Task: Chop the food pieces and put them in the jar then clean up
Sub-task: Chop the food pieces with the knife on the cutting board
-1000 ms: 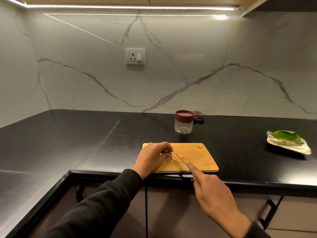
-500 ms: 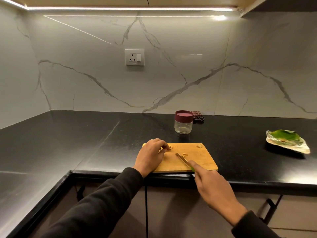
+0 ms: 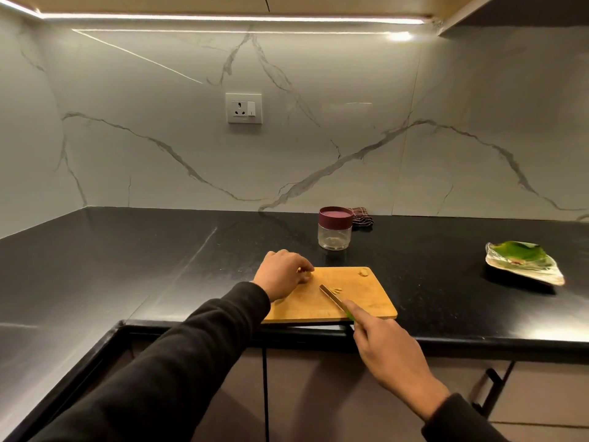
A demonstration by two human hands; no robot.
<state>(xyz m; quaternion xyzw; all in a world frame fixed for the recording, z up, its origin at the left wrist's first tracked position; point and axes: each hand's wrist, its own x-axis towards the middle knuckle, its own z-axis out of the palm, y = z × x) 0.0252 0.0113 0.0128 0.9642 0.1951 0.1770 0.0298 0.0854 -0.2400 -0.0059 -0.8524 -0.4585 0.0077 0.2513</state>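
Chopping's underway on the cutting board point(image 3: 366, 301). Right hand point(image 3: 392, 352) grips the knife point(image 3: 331, 296), left hand point(image 3: 282, 272) pinches one food piece point(image 3: 307, 275) at the board's left end. Tuck those fingers point(image 3: 306, 268) back, I'd say. One more lump point(image 3: 363, 272) far corner, few chopped bits point(image 3: 336, 289) mid-board, one lidded jar point(image 3: 335, 227) just behind.

This is a home kitchen. A black stone countertop point(image 3: 127, 266) runs along two walls and meets in the corner at the left of the frame. Behind it stands a white marble backsplash point(image 3: 350, 122) with grey veins and a wall socket point(image 3: 243, 108). A light strip point(image 3: 223, 18) glows under the upper cabinets, and lower cabinet doors point(image 3: 302, 393) show at the bottom.
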